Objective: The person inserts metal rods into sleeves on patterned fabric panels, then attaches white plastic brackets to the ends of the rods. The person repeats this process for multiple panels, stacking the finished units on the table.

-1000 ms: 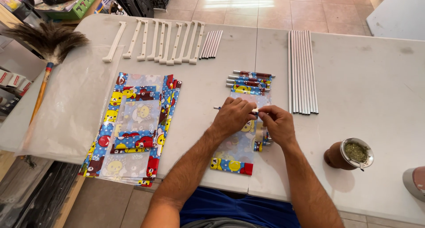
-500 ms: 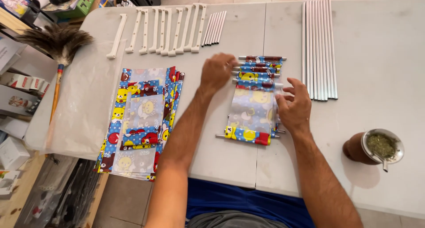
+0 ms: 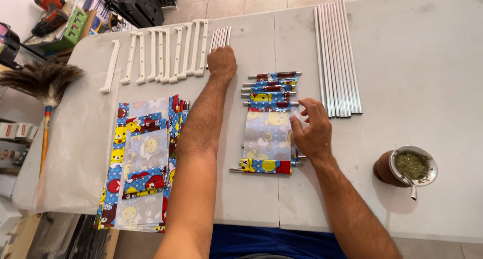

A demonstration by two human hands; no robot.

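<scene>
White folding desk point(image 3: 443, 88) fills the view, tiled floor beyond its far edge.

Left hand point(image 3: 222, 62) reaches far across the desk; its fingers are curled together over the near ends of a small bundle of short metal rods point(image 3: 221, 36), whether they pinch a rod cannot be told. Bundle lies just right of a row of white plastic brackets point(image 3: 166, 55), at the desk's far side.

Right hand point(image 3: 311, 129) rests at the right edge of a patterned fabric panel point(image 3: 267, 133), fingers loosely spread, fingertips touching the cloth. Panel lies flat at the desk's middle, cartoon print in blue, yellow and red, a thin rod through its near hem. Just beyond it, several rolled fabric pieces on rods point(image 3: 271, 85) lie stacked in parallel, touching the panel's far end.

Right of these, a set of long metal tubes point(image 3: 336, 57) lies side by side, running away from the person. Left of the left forearm, a stack of the same printed fabric sheets point(image 3: 143, 163) on a clear plastic sheet point(image 3: 75, 153). Feather duster point(image 3: 43, 85) at the desk's left edge. Brown gourd cup with green herb and metal straw point(image 3: 406, 167) near the right forearm.
</scene>
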